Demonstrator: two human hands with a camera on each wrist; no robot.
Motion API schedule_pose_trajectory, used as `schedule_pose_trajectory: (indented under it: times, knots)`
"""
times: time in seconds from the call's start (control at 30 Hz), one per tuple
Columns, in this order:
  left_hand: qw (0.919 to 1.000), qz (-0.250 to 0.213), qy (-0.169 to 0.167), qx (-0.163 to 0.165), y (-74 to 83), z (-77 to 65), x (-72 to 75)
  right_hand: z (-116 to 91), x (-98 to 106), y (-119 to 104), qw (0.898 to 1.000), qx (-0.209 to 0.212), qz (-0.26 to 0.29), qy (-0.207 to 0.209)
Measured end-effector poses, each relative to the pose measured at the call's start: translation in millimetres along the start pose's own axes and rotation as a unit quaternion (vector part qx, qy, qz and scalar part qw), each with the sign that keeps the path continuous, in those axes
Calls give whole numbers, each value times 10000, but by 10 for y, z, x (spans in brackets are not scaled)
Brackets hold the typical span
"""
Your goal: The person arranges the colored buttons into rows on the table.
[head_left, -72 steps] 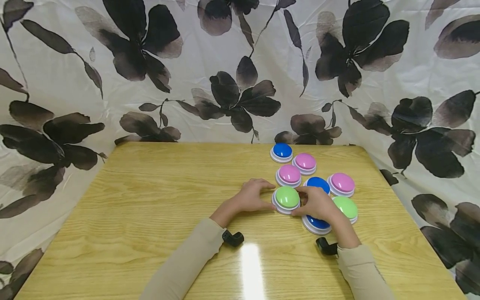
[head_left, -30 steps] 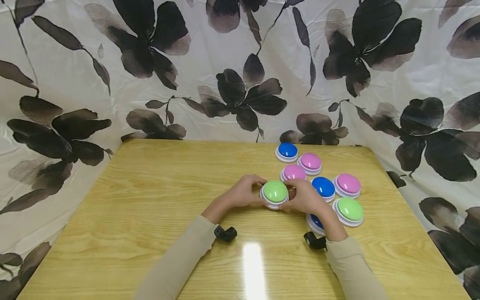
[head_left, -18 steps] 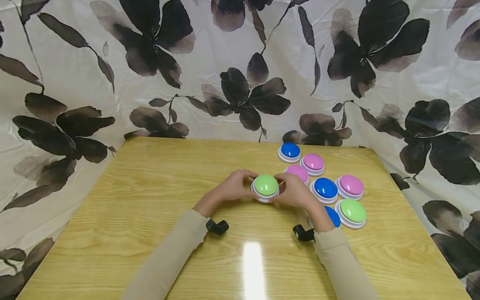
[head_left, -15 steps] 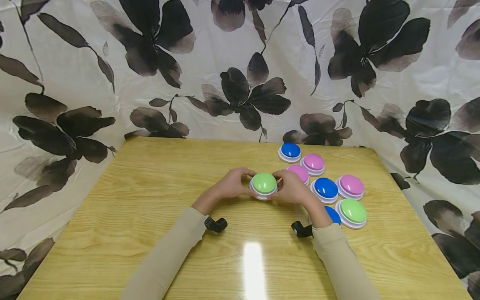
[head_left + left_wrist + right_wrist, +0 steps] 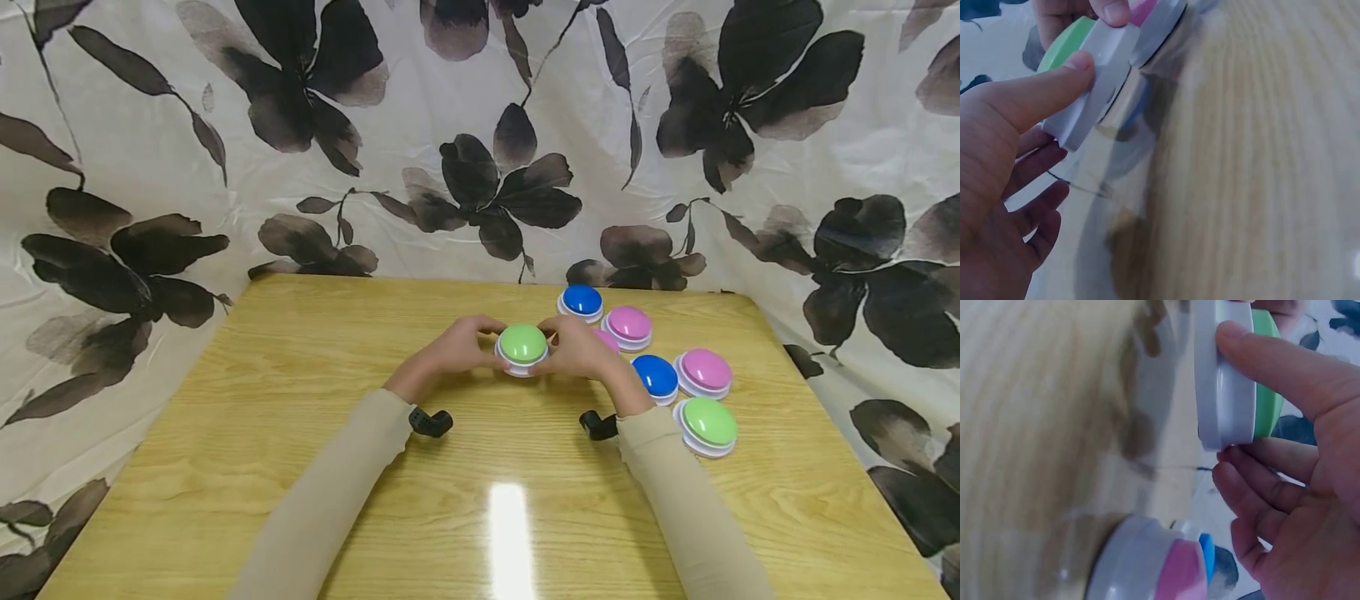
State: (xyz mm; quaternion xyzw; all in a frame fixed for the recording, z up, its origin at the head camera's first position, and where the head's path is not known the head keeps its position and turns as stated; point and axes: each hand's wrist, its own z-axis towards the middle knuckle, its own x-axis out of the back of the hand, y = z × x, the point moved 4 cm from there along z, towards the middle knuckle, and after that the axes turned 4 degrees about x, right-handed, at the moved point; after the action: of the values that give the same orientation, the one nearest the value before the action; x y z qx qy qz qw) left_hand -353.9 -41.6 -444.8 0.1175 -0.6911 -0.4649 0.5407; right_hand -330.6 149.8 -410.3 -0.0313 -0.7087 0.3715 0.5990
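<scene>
A green buzzer button (image 5: pixel 522 345) with a white round base is held between both hands above the table, as its base shows raised from the wood in the wrist views. My left hand (image 5: pixel 459 347) pinches its left side, thumb on the near edge of the base (image 5: pixel 1110 53) and fingers round the far side. From the right, my right hand (image 5: pixel 581 348) grips the same base (image 5: pixel 1235 400), thumb in front and fingertips behind. Just beyond the right hand sits a pink buzzer button (image 5: pixel 607 339), partly hidden by it.
More buttons stand on the wooden table (image 5: pixel 337 333) at right: a blue one (image 5: pixel 582 300) at the back, pink ones (image 5: pixel 628 323) (image 5: pixel 706 369), a blue one (image 5: pixel 656 377) and a green one (image 5: pixel 708 422). A floral cloth (image 5: pixel 420 100) hangs behind.
Both hands took hold of the green button beside the others and carried it left and toward the back. The nearest blue button is now hidden behind the right sleeve.
</scene>
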Motion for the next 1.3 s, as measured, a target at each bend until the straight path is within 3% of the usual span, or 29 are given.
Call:
schedule_pose_trajectory:
  times: [0.43,0.93,1.3]
  knots:
    - [9998,163,-36,87,-48,301,30,194,122,235,9997,-170,-152,-85]
    - [9992,346,-4,211,-145,459,-59,308,72,427,9986,-316,-391,-145]
    - [9991,395,-12,179,-166,492,-107,299,35,496,9988,-424,-79,-233]
